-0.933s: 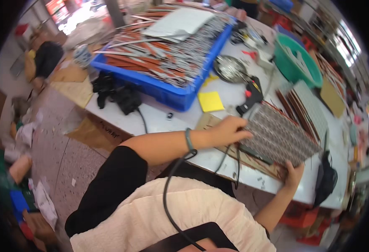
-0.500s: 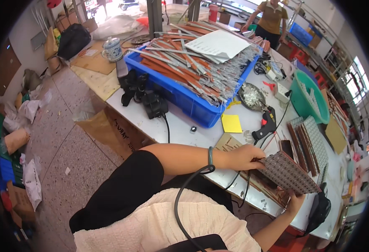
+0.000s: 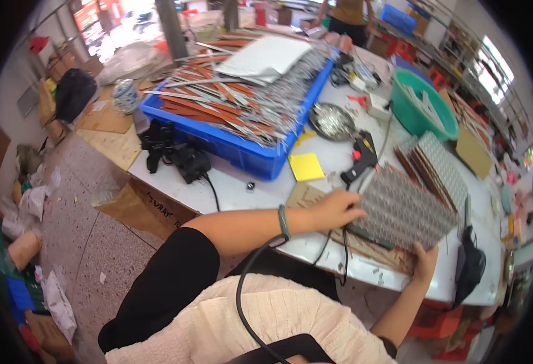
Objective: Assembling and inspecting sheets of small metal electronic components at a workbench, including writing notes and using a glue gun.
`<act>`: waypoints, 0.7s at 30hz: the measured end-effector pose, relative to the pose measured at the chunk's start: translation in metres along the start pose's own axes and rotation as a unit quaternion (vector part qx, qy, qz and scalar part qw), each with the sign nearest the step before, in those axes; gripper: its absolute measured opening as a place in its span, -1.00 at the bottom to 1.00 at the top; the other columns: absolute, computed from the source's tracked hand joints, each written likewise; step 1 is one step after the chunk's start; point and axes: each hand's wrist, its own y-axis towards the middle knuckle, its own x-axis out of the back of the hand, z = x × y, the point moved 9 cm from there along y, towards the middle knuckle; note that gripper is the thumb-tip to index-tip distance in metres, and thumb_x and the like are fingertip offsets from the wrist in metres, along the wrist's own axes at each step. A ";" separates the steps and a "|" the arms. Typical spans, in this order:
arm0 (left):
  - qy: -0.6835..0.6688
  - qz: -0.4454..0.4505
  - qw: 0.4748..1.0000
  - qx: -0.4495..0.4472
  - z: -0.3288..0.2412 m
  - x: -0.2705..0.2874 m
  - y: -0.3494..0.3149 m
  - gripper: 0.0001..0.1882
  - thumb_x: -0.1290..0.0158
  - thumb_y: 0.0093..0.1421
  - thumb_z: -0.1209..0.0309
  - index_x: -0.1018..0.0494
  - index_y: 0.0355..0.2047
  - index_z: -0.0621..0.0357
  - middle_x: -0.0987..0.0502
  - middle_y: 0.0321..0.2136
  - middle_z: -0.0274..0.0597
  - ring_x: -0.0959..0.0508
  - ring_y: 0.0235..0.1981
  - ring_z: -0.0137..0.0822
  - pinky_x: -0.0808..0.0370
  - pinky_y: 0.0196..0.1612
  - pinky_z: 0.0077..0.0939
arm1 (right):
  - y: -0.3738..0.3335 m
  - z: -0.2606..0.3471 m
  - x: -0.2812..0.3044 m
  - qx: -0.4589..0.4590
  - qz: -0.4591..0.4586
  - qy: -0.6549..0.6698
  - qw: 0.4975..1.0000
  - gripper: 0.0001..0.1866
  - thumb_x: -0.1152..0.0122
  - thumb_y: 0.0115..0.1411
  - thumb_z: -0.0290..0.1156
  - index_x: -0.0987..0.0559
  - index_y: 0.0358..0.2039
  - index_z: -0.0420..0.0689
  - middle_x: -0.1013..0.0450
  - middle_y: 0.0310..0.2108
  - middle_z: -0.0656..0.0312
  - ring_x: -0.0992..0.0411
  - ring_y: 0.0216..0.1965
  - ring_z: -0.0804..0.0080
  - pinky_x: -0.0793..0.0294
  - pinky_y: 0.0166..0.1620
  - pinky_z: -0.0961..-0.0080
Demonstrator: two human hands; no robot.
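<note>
A grey rectangular panel point(image 3: 406, 206), its face covered in rows of small repeated shapes, is tilted over the table's front edge. My right hand point(image 3: 425, 262) grips its lower right edge, thumb on the patterned face. At the panel's left edge is my left hand point(image 3: 338, 210), thumb and fingers apart, tips beside or just touching the edge. Below the panel lies a brown board with thin strips point(image 3: 369, 247), partly hidden. A black glue gun point(image 3: 362, 159) with a red trigger rests beyond my left hand, beside a yellow sticky-note pad point(image 3: 306, 167).
A blue bin point(image 3: 251, 159) heaped with orange and silver strips fills the table's middle. Similar panels point(image 3: 441, 173) stack at right, near a green basin point(image 3: 445, 124). A metal dish point(image 3: 333, 121) holds shiny bits. Black cables point(image 3: 344, 258) hang over the front edge.
The panel has turned so more of its patterned face shows. My left fingers have loosened from its edge, while my right hand keeps hold. The whole view has shifted, moving the table contents leftward.
</note>
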 end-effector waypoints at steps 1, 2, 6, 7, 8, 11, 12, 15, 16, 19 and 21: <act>-0.010 0.002 1.000 0.002 0.009 -0.008 0.004 -0.64 -0.10 0.05 0.21 -0.31 -0.59 0.27 -0.36 -0.70 0.04 -0.38 -0.65 -0.11 -0.30 -0.54 -0.26 | -0.001 -0.002 0.002 -0.021 -0.026 0.006 0.999 -0.32 -0.25 -0.19 -0.55 -0.28 0.03 -0.32 -0.33 -0.01 0.07 -0.34 -0.04 0.24 -0.29 0.06 0.37; -0.049 0.002 0.998 0.044 0.017 -0.011 0.004 -0.62 -0.10 0.04 0.17 -0.33 -0.58 0.29 -0.36 -0.70 0.03 -0.38 -0.65 -0.17 -0.31 -0.54 -0.27 | 0.001 -0.013 0.010 -0.054 -0.044 -0.004 0.998 -0.35 -0.25 -0.17 -0.56 -0.29 0.01 -0.31 -0.35 -0.03 0.06 -0.35 -0.04 0.25 -0.31 0.03 0.36; -0.038 -0.009 0.998 0.058 0.016 0.007 -0.005 -0.57 -0.13 0.03 0.15 -0.32 -0.62 0.31 -0.37 -0.73 -0.05 -0.35 -0.68 -0.31 -0.30 -0.57 -0.36 | 0.016 -0.018 -0.007 -0.031 0.002 -0.017 0.999 -0.47 -0.26 -0.12 -0.58 -0.36 -0.07 -0.34 -0.41 -0.12 0.06 -0.40 -0.11 0.30 -0.35 -0.01 0.42; 0.024 -0.012 0.999 0.045 0.020 0.009 -0.005 -0.60 -0.14 0.04 0.23 -0.30 -0.64 0.32 -0.34 -0.76 -0.15 -0.32 -0.70 -0.41 -0.29 -0.59 -0.44 | 0.019 -0.011 -0.012 -0.023 0.003 -0.009 1.000 -0.49 -0.26 -0.12 -0.58 -0.38 -0.09 -0.33 -0.42 -0.14 0.07 -0.41 -0.13 0.31 -0.36 -0.02 0.43; 0.007 0.008 0.999 0.040 0.017 -0.002 -0.006 -0.60 -0.14 0.04 0.23 -0.30 -0.64 0.32 -0.34 -0.76 -0.15 -0.32 -0.70 -0.41 -0.29 -0.59 -0.44 | 0.014 -0.005 -0.013 -0.018 0.002 -0.005 1.000 -0.51 -0.27 -0.12 -0.59 -0.39 -0.11 -0.33 -0.44 -0.16 0.08 -0.42 -0.15 0.32 -0.37 -0.03 0.44; -0.135 0.012 0.988 0.069 0.014 -0.008 -0.007 -0.63 -0.13 0.06 0.33 -0.27 -0.67 0.34 -0.31 -0.77 -0.23 -0.29 -0.69 -0.49 -0.26 -0.60 -0.49 | 0.006 0.000 -0.003 -0.011 -0.023 -0.002 1.000 -0.50 -0.28 -0.15 -0.61 -0.40 -0.11 -0.32 -0.45 -0.19 0.09 -0.44 -0.19 0.33 -0.39 -0.06 0.45; -0.114 0.016 0.992 0.046 0.010 -0.007 -0.007 -0.66 -0.13 0.06 0.36 -0.29 -0.65 0.36 -0.31 -0.76 -0.25 -0.28 -0.68 -0.52 -0.25 -0.60 -0.52 | 0.003 0.000 0.001 -0.012 -0.029 -0.003 1.000 -0.50 -0.28 -0.15 -0.61 -0.40 -0.11 -0.32 -0.45 -0.19 0.09 -0.44 -0.19 0.33 -0.39 -0.06 0.45; -0.110 0.021 0.994 0.008 0.000 -0.012 -0.007 -0.71 -0.13 0.07 0.38 -0.34 -0.60 0.38 -0.33 -0.73 -0.24 -0.29 -0.66 -0.52 -0.24 -0.58 -0.54 | 0.002 0.000 0.007 -0.001 -0.031 -0.001 1.000 -0.49 -0.29 -0.18 -0.64 -0.41 -0.12 -0.31 -0.46 -0.21 0.10 -0.45 -0.21 0.34 -0.41 -0.08 0.46; -0.126 0.021 0.992 -0.007 -0.007 -0.012 -0.006 -0.72 -0.12 0.07 0.37 -0.38 -0.56 0.39 -0.34 -0.71 -0.21 -0.29 -0.66 -0.50 -0.24 -0.57 -0.53 | 0.003 -0.001 0.012 0.014 -0.034 -0.001 0.999 -0.49 -0.30 -0.18 -0.64 -0.41 -0.13 -0.31 -0.46 -0.22 0.10 -0.45 -0.22 0.34 -0.41 -0.09 0.46; -0.013 0.045 0.999 -0.016 -0.017 -0.007 -0.007 -0.75 -0.12 0.07 0.37 -0.42 -0.47 0.39 -0.35 -0.70 -0.16 -0.31 -0.64 -0.45 -0.25 -0.54 -0.51 | 0.003 -0.002 0.015 0.031 -0.038 0.002 0.999 -0.50 -0.30 -0.19 -0.65 -0.41 -0.14 -0.30 -0.46 -0.23 0.10 -0.45 -0.23 0.34 -0.42 -0.10 0.46; 0.005 0.037 0.999 -0.015 -0.012 -0.006 -0.006 -0.74 -0.12 0.06 0.37 -0.42 -0.48 0.39 -0.34 -0.69 -0.13 -0.31 -0.65 -0.43 -0.26 -0.54 -0.50 | 0.004 -0.002 0.013 0.033 -0.039 0.007 0.999 -0.50 -0.30 -0.18 -0.65 -0.41 -0.14 -0.30 -0.47 -0.23 0.10 -0.45 -0.23 0.34 -0.43 -0.10 0.46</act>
